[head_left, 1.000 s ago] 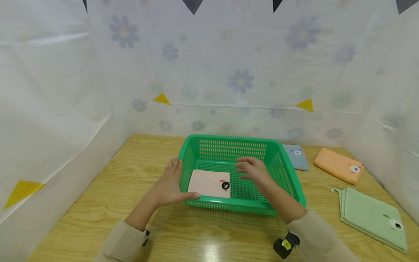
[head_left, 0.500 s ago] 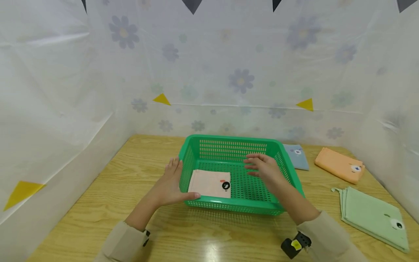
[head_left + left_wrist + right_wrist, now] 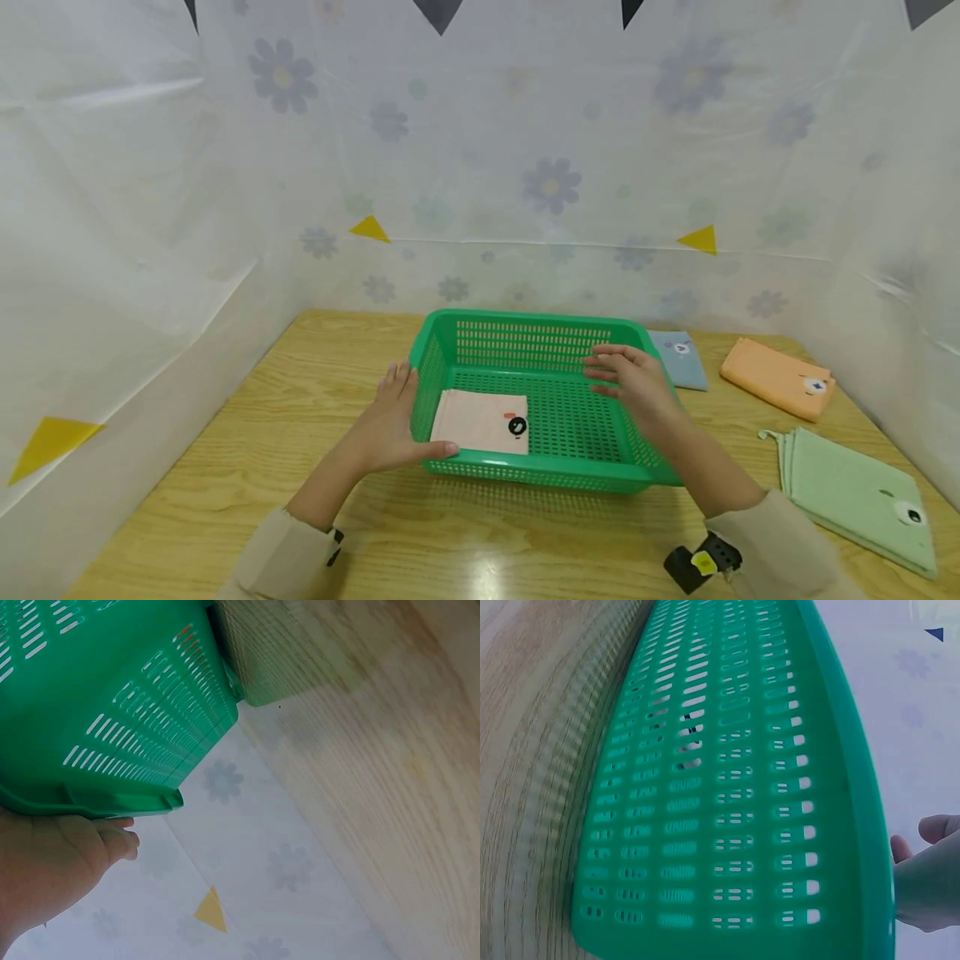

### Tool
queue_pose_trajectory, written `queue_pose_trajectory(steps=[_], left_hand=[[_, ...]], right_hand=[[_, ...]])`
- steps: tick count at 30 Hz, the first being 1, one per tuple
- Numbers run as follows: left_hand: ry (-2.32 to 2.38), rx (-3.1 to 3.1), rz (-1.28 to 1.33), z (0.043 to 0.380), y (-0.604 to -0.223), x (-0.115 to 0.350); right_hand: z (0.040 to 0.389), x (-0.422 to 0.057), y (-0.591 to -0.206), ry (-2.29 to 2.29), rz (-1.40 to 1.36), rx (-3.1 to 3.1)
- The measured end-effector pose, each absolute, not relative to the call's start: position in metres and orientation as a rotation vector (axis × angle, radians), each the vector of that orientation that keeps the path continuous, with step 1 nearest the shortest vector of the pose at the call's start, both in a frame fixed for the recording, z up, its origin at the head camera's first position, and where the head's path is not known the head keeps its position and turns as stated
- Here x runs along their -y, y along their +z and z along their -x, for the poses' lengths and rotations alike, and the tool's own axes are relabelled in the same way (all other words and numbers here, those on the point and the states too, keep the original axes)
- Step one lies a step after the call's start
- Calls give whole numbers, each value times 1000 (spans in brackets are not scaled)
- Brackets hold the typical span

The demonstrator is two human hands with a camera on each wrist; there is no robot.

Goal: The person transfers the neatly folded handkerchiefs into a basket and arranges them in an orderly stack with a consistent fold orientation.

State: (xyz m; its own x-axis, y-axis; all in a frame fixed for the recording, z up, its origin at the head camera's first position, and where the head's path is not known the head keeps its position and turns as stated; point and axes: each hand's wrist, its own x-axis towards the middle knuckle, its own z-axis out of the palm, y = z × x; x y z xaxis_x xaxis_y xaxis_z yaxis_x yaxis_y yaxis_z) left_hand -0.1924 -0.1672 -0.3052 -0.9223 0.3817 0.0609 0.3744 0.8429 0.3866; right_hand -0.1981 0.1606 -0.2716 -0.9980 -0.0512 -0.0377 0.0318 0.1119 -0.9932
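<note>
A green plastic basket (image 3: 525, 473) with slotted walls stands on the wooden table. Flat in its left half lies a folded pale pink cloth (image 3: 476, 421) with a black round patch and a red mark. My left hand (image 3: 382, 429) rests on the basket's front-left corner, thumb along the front rim and fingers stretched up the left side. In the left wrist view, that palm (image 3: 56, 855) is against the rim's outer side. Over the basket's right part hovers my right hand (image 3: 637, 383), fingers loosely bent and holding nothing. The right wrist view shows the right hand (image 3: 934, 874) beyond the rim.
Right of the basket lie a blue folded cloth (image 3: 678, 360), partly hidden behind its rim, an orange one (image 3: 772, 377) and a larger green one (image 3: 847, 492) with a loop. White flowered sheeting (image 3: 480, 167) encloses the table (image 3: 262, 467) at back and sides.
My right hand has moved rightward inside the basket's outline, from near its middle toward the right wall. The left hand, basket and cloths have stayed in place.
</note>
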Motion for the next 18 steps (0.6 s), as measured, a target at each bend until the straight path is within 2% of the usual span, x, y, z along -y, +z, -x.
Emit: queue_pose_trajectory(steps=[18], left_hand=[[631, -2995, -609, 192, -304, 167]], right_hand=[[197, -195, -273, -2106, 117, -2259]])
